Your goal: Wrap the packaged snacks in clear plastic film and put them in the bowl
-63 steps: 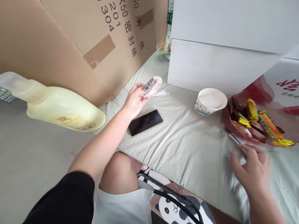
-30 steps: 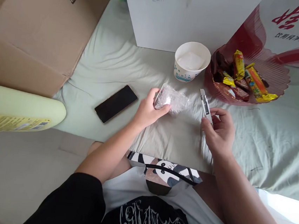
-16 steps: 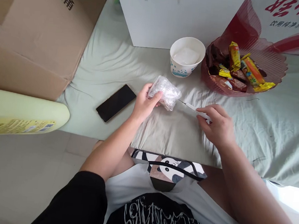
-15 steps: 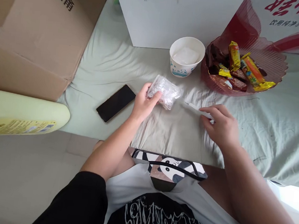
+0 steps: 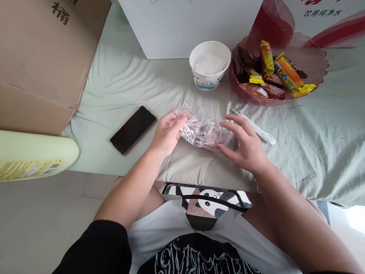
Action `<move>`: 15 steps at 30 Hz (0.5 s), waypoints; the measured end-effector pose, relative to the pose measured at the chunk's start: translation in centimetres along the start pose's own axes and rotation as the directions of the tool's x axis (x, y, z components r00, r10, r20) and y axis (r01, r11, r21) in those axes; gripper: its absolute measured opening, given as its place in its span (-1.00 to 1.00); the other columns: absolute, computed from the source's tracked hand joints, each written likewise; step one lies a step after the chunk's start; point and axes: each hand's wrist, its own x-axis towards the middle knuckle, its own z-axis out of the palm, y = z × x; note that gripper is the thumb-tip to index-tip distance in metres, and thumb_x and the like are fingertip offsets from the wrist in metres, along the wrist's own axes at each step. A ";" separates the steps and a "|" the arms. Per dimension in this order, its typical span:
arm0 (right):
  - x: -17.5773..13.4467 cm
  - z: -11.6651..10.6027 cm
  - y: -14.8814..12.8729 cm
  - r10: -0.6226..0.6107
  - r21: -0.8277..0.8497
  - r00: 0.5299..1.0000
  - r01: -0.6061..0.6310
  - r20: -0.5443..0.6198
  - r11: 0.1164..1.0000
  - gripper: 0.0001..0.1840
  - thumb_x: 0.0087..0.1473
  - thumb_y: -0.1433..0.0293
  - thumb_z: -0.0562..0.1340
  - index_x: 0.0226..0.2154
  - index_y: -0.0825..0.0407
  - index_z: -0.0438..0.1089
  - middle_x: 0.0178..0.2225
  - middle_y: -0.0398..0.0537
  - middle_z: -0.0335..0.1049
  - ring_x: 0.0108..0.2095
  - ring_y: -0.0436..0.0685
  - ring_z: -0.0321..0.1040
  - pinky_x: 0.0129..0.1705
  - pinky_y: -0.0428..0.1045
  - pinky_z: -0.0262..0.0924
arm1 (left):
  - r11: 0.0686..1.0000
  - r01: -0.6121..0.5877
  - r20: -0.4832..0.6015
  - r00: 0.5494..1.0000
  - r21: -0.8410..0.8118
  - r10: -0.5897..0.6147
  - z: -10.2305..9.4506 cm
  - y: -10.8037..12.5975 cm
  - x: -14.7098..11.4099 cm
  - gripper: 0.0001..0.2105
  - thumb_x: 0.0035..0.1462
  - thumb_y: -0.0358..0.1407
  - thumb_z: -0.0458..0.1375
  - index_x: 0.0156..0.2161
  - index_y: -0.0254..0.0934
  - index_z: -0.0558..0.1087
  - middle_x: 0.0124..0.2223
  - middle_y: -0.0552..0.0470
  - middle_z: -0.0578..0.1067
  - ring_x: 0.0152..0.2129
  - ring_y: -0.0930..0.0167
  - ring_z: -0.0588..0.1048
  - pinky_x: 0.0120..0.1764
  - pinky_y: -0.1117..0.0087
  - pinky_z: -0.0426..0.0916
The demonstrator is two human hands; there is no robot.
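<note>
Both hands pinch 1 crinkled clear plastic packet (image 5: 206, 133) just above the pale green sheet (image 5: 331, 138): left hand (image 5: 167, 132) closed on its left end, right hand (image 5: 246, 144) gripping its right end, fingers spread. A white utility knife (image 5: 254, 126) lies just beyond the right hand.

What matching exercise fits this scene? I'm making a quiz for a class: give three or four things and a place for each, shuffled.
Things:
1. phone
2. paper cup
3. white utility knife
4. clear plastic packet

Places:
A. between both hands
B. left of the left hand
C. beside the red candy dish
D. on the sheet behind the right hand

Pairs: 1-B, 2-C, 3-D, 4-A
</note>
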 end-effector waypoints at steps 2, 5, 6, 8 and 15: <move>0.0 -0.3 0.2 -0.012 0.017 1.000 0.012 -0.011 1.000 -0.89 0.17 0.32 0.26 -0.22 -0.08 0.47 -0.03 0.03 0.53 0.09 0.33 0.46 0.12 0.29 0.36 | 0.999 0.019 -0.065 0.998 -0.037 -0.022 -0.3 0.0 0.1 -0.69 0.02 -0.04 0.34 -0.36 -0.20 0.39 -0.34 0.03 0.53 -0.43 0.38 0.56 -0.38 0.36 0.45; -0.4 -1.7 1.1 0.086 -0.008 0.987 -0.088 -0.134 0.996 -0.93 0.15 0.41 0.24 -0.36 -0.08 0.42 -0.24 -0.03 0.58 -0.02 0.29 0.53 0.07 0.26 0.39 | 0.998 0.018 -0.242 0.970 0.067 -0.002 -1.9 -0.2 0.7 -0.80 0.05 -0.17 0.28 -0.29 -0.17 0.37 -0.39 0.08 0.48 -0.49 0.42 0.53 -0.43 0.40 0.41; -0.5 -2.3 1.4 0.137 -0.028 0.972 -0.145 -0.193 0.989 -0.94 0.12 0.42 0.24 -0.36 -0.07 0.42 -0.27 -0.03 0.57 -0.06 0.29 0.54 0.04 0.26 0.40 | 0.990 0.022 -0.292 0.956 0.138 0.019 -2.6 -0.2 0.9 -0.82 0.05 -0.22 0.25 -0.23 -0.15 0.38 -0.35 0.08 0.49 -0.47 0.42 0.54 -0.41 0.40 0.41; -0.7 -3.3 1.8 0.222 -0.080 0.923 -0.259 -0.315 0.963 -0.93 0.07 0.44 0.23 -0.38 -0.07 0.39 -0.29 -0.03 0.55 -0.13 0.28 0.54 0.01 0.27 0.40 | 0.941 -0.002 -0.345 0.930 0.337 0.125 -3.7 -0.1 1.0 -0.71 0.04 -0.30 0.22 -0.08 -0.11 0.39 -0.17 0.01 0.54 -0.31 0.38 0.59 -0.32 0.38 0.45; -0.2 -3.5 0.0 0.194 -0.176 0.932 -0.255 -0.306 0.951 -0.65 0.05 0.47 0.18 -0.08 -0.09 0.37 0.05 0.17 0.48 0.11 0.36 0.40 0.13 0.32 0.29 | 0.552 -0.298 0.147 0.942 0.779 0.301 -2.2 0.5 0.8 -0.49 0.04 -0.26 0.33 0.12 -0.18 0.42 0.20 -0.16 0.48 0.21 0.14 0.40 0.22 0.13 0.32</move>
